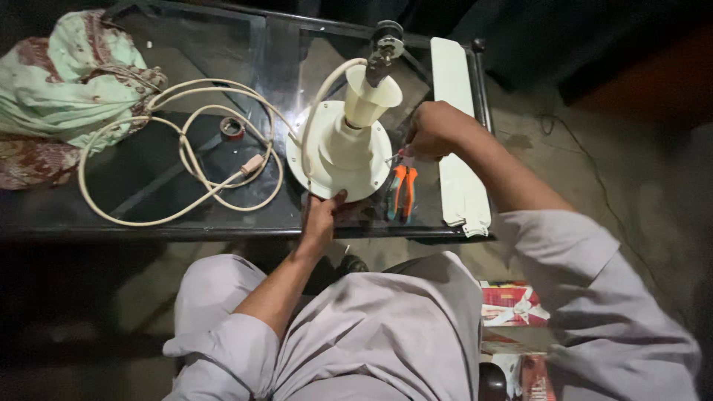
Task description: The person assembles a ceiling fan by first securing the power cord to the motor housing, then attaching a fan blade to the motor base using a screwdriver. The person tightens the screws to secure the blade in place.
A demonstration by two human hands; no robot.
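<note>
Grey-clad knees and lap fill the bottom of the view; person sits at a glass-topped table [223, 52]. Left hand [321, 215] is pressed to the near rim of a cream ceiling-fan motor housing [338, 152], thumb on top and fingers curled under, bracing it. Housing sits flat on the glass near the table's front edge, downrod cup and metal hanger [386, 44] pointing up and away. Right hand [429, 132] is fisted around a small tool at the housing's right rim, likely a screwdriver; only a sliver of the handle shows. Looks like a rim fastener is being worked. My read: next move needs steady hold-down from the left while the right turns without slipping. Orange-handled pliers [402, 191] lie just beside the housing, under the right wrist. Cream power cord [178, 160] loops left, a tape roll [232, 128] inside the loops. Cream fan blade [457, 134] lies along the right edge. Patterned cloth bundle [67, 82] is cut off top left. Tool tip and fastener are hidden; the floor is too dark to read.
</note>
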